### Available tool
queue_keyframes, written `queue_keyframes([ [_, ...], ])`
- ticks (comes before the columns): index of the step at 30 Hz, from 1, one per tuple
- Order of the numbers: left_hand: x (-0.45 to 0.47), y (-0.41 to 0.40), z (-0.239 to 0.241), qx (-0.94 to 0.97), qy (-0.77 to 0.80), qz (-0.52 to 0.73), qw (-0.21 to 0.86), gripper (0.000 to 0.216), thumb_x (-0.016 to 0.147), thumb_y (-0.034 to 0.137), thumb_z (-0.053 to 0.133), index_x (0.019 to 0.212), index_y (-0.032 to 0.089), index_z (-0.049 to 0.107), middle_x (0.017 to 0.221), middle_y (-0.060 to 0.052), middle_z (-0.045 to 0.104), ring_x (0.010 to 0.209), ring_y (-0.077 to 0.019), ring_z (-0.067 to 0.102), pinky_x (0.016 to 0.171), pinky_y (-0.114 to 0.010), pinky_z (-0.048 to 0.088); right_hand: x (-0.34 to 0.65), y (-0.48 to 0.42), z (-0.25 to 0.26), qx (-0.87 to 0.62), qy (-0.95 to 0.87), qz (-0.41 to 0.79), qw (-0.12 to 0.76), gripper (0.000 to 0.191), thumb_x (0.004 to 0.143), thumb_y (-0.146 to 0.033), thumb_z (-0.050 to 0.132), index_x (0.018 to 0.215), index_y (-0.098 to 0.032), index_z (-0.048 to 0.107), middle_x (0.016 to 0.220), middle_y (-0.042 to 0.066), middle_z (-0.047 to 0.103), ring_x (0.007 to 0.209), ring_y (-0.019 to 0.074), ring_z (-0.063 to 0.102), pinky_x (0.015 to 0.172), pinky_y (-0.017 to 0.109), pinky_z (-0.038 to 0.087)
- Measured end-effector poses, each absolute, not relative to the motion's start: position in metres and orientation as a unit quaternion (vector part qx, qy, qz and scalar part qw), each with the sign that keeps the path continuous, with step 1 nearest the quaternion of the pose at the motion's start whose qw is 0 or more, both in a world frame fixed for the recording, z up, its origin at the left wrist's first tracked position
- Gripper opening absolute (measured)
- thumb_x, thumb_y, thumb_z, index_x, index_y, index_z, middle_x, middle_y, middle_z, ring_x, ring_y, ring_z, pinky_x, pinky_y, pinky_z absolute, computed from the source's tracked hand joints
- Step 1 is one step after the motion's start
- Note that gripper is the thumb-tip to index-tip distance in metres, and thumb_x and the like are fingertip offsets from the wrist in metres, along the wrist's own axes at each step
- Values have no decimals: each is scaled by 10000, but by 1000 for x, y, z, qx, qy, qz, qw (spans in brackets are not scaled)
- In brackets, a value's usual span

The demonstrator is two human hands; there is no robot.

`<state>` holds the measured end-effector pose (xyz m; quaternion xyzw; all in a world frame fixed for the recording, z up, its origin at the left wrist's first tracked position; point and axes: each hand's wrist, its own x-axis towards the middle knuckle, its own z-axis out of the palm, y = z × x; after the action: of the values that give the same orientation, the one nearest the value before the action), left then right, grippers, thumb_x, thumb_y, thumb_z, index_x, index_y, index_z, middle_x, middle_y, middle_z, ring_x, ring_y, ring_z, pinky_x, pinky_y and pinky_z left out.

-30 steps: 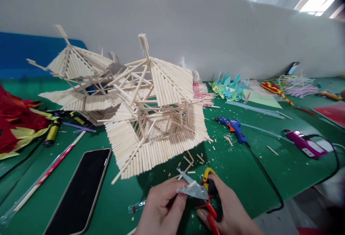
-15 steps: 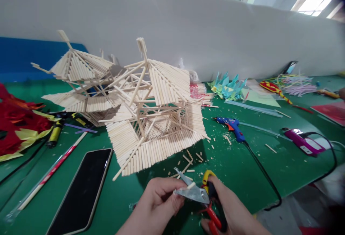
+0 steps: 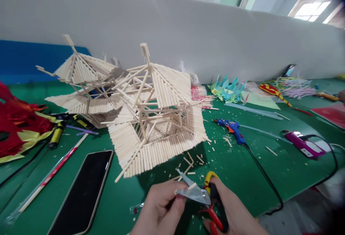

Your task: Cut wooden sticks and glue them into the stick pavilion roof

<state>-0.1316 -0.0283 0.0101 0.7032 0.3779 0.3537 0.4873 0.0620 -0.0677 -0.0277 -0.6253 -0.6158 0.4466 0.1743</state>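
Observation:
My right hand (image 3: 231, 209) grips a pair of cutters (image 3: 201, 193) with red and yellow handles at the table's front edge. The grey blades are apart around a short wooden stick (image 3: 192, 186). My left hand (image 3: 161, 206) pinches that stick from the left, fingers just under the blades. Right behind my hands stands a pagoda-like model of thin wooden sticks (image 3: 156, 112), tilted toward me. A second stick model (image 3: 83, 84) leans behind it to the left.
A black phone (image 3: 82, 191) lies front left beside a red-and-white wrapped stick (image 3: 51, 174). A blue glue gun (image 3: 233, 129) with a black cord and a purple glue gun (image 3: 303, 143) lie to the right. Stick offcuts litter the green mat (image 3: 242, 170). Red-yellow paper (image 3: 18, 127) lies far left.
The view shifted slightly, so everything sits a little lower in the frame. My hands keep the cutters and the stick in almost the same place.

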Motion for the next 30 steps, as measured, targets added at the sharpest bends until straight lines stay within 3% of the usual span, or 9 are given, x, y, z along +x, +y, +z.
queue_keyframes([
  [3,-135,-23,18,619,379,288,625,267,808,248,442,621,162,613,508,35,455,469,-90,373,444,-185,296,65,-69,-29,-629,-605,460,163,623,480,-140,631,1073,-163,443,881,63,637,758,198,578,643,249,451],
  [5,-135,-23,19,604,390,269,641,273,809,272,441,604,159,582,484,56,380,449,-84,310,425,-189,251,66,-69,-33,-632,-597,470,155,616,487,-149,639,1074,-188,458,845,38,644,739,188,587,618,229,448],
  [9,-131,-29,12,685,437,329,482,206,814,210,433,671,164,573,577,14,493,527,-114,443,516,-210,354,62,-67,-37,-641,-588,470,148,597,487,-123,611,1059,-184,452,815,29,653,685,166,589,554,198,435],
  [12,-130,-32,7,711,425,383,409,180,804,177,442,734,159,607,660,-29,574,603,-143,521,577,-225,403,59,-65,-35,-635,-601,454,168,612,495,-116,580,1083,-154,411,916,71,643,748,178,589,626,220,453],
  [15,-131,-29,7,649,405,353,539,209,810,219,470,708,164,645,638,-16,577,581,-123,496,542,-202,377,60,-66,-34,-620,-619,452,167,560,531,-144,579,1068,-156,420,911,61,640,781,178,581,667,225,449],
  [20,-134,-23,7,494,385,299,720,315,740,442,564,673,150,665,494,50,409,447,-67,275,415,-180,208,63,-71,-41,-645,-578,474,157,581,511,-187,657,1066,-178,483,832,30,651,731,181,602,616,220,455],
  [22,-133,-24,5,521,407,303,686,293,765,402,542,656,152,646,483,50,410,443,-72,310,423,-180,244,62,-71,-44,-647,-573,478,157,557,519,-194,654,1054,-183,499,795,21,651,702,176,604,587,216,456],
  [27,-128,-31,-1,686,439,377,441,168,818,214,462,739,178,607,640,-10,551,599,-139,533,579,-224,429,57,-67,-39,-636,-588,464,185,606,520,-137,594,1103,-165,431,760,17,633,630,147,571,532,205,434],
  [30,-128,-33,-4,710,437,384,397,172,826,183,441,736,185,587,650,-14,560,593,-142,555,565,-218,451,55,-67,-36,-620,-551,522,201,613,529,-119,552,1122,-173,410,763,15,634,573,127,565,500,203,434],
])
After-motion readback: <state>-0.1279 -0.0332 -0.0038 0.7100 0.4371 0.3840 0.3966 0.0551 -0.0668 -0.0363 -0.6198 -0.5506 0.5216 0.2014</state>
